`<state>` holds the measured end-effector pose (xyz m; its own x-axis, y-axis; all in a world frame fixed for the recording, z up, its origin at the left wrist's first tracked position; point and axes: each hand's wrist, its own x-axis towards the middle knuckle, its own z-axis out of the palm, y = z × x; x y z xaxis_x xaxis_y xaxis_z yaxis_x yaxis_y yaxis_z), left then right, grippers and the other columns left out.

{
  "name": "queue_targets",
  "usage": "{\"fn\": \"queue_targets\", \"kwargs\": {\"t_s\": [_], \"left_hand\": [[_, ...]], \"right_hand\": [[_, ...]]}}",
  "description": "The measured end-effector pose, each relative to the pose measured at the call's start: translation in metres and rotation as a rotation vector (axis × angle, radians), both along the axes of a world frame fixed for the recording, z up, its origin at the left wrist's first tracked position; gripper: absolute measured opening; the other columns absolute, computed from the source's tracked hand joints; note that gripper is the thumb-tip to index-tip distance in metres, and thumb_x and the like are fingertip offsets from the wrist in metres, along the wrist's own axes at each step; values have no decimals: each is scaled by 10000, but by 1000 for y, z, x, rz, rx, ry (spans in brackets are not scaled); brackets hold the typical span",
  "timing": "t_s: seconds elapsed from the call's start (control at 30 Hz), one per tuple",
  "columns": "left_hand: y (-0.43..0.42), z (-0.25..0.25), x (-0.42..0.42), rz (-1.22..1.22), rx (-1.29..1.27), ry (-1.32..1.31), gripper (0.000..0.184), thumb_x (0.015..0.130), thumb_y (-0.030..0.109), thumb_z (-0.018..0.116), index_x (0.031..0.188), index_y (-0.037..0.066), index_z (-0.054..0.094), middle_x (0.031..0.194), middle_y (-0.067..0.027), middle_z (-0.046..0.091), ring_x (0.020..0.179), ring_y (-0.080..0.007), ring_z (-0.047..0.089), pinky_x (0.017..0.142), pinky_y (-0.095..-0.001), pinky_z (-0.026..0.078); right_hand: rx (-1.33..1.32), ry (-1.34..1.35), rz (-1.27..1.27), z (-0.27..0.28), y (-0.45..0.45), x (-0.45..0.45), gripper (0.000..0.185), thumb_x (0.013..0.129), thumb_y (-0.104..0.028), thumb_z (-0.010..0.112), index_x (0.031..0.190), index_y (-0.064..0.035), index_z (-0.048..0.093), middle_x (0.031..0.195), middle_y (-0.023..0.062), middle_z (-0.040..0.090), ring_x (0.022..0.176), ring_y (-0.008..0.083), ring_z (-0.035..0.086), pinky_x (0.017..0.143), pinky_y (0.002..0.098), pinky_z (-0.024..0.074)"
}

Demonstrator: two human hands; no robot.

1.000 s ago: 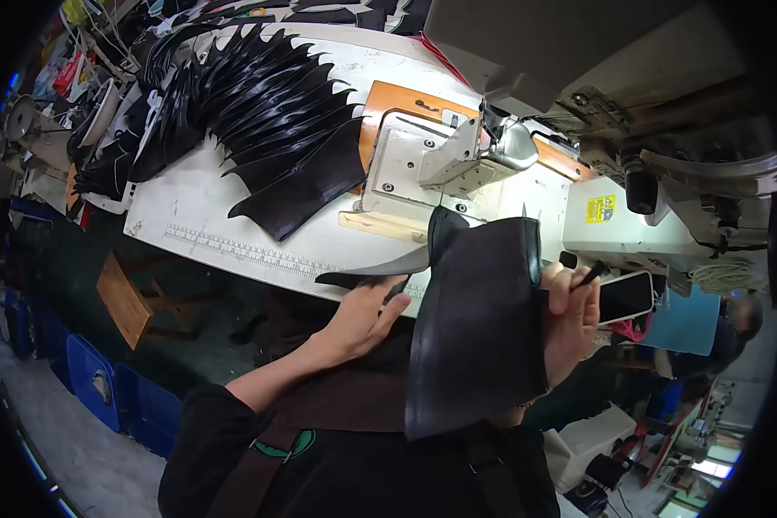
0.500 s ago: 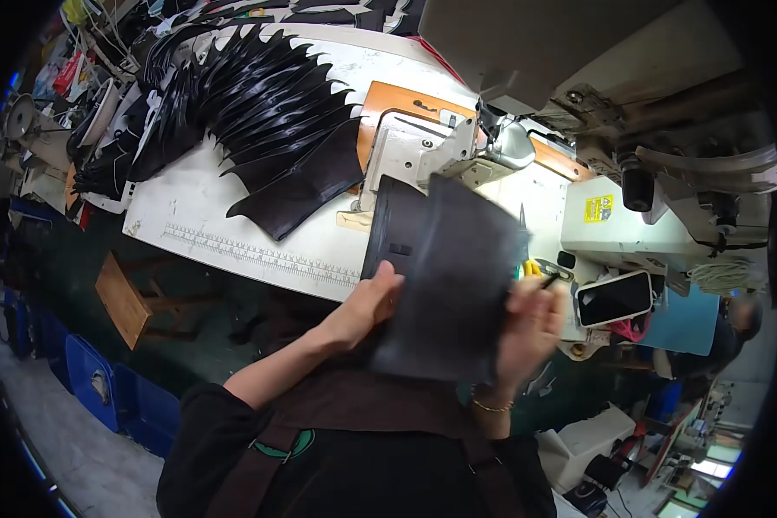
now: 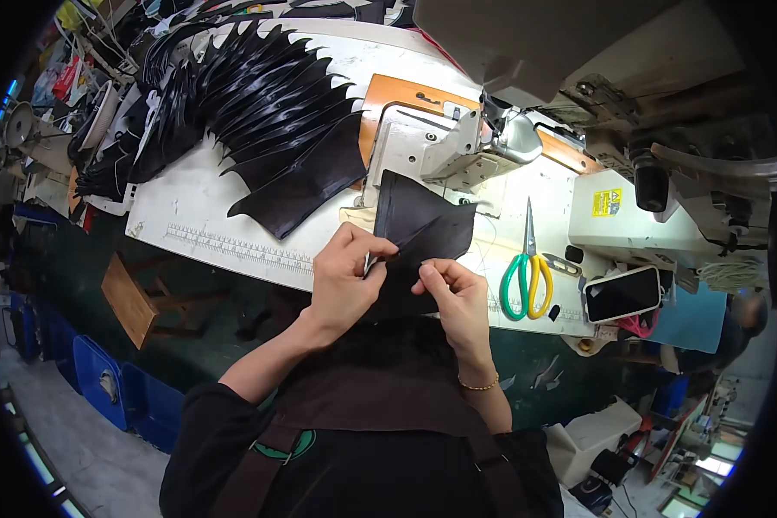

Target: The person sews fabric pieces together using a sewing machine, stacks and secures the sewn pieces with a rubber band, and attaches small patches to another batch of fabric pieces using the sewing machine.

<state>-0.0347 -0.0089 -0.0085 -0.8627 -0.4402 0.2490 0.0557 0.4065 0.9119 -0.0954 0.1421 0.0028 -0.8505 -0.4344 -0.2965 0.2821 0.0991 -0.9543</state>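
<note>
A black leather-like piece (image 3: 432, 226) lies in front of me at the table's near edge, folded and creased, its far end beside the sewing machine's base. My left hand (image 3: 345, 276) is closed on its left side, thumb and fingers pinching an edge. My right hand (image 3: 459, 298) has thumb and forefinger pinched together at the middle of the same piece, close to the left fingertips. Scissors (image 3: 527, 272) with one green and one yellow handle lie to the right, blades pointing away. A small black scrap (image 3: 554, 312) rests beside them.
A fanned row of similar black pieces (image 3: 276, 112) covers the table's left side. The sewing machine (image 3: 466, 151) stands ahead, its head overhanging at upper right. A phone (image 3: 622, 295) lies at the right edge. A wooden stool (image 3: 129, 298) and blue bin (image 3: 99, 380) are at left below.
The piece has gone from raised and spread to lower and folded, uncovering the scissors. My right hand has moved left toward my left hand, and the small black scrap now shows on the table.
</note>
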Motion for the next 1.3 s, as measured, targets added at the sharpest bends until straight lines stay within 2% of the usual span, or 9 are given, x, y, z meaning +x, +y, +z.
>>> {"fn": "queue_targets", "kwargs": {"t_s": [0.2, 0.37, 0.9, 1.03, 1.07, 1.2, 1.3], "left_hand": [[11, -10, -5, 115, -291, 214, 294, 614, -151, 628, 822, 49, 688, 782, -24, 489, 563, -106, 414, 492, -205, 337], [13, -11, -6, 130, -356, 230, 295, 606, -125, 637, 824, 69, 677, 797, -29, 518, 540, -126, 419, 450, -234, 358], [17, -14, -8, 142, -458, 241, 263, 622, -100, 642, 825, 64, 676, 801, -29, 524, 543, -131, 432, 443, -237, 359], [18, -15, -8, 137, -463, 242, 238, 639, -78, 638, 827, 64, 675, 807, -32, 529, 549, -136, 434, 445, -239, 360], [18, -15, -8, 137, -463, 242, 238, 639, -78, 638, 827, 64, 675, 807, -32, 529, 549, -136, 434, 445, -239, 360], [19, -13, -9, 151, -567, 265, 210, 645, -57, 639, 816, 58, 676, 810, -37, 534, 556, -142, 440, 445, -237, 354], [22, -9, -6, 161, -600, 257, 263, 628, -79, 640, 856, 48, 675, 805, -41, 532, 544, -134, 433, 457, -223, 348]], "right_hand": [[-50, -50, -10, 1, -6, -1, 155, 876, -114, 593, 896, 25, 659, 691, 47, 639, 546, 44, 456, 494, 147, 325], [-53, -34, -20, 3, -7, -1, 157, 878, -117, 592, 894, 25, 658, 689, 45, 638, 562, 42, 468, 506, 142, 330], [-131, -72, -5, -1, -4, -3, 154, 880, -114, 592, 898, 22, 660, 689, 42, 636, 578, 42, 472, 524, 141, 338], [-149, -114, -3, 3, -4, -4, 119, 886, -68, 571, 884, 23, 648, 701, 45, 595, 640, 88, 539, 647, 163, 409], [-149, -115, -3, 3, -4, -3, 119, 886, -68, 571, 884, 23, 648, 701, 45, 595, 640, 88, 539, 647, 163, 409], [-235, -107, -65, 3, -8, -1, 131, 871, -97, 606, 869, 21, 664, 686, 46, 621, 564, 53, 467, 518, 149, 343], [-198, -75, -52, 2, -9, -1, 125, 861, -95, 620, 843, 20, 667, 674, 37, 605, 560, 56, 463, 523, 149, 343]]}}
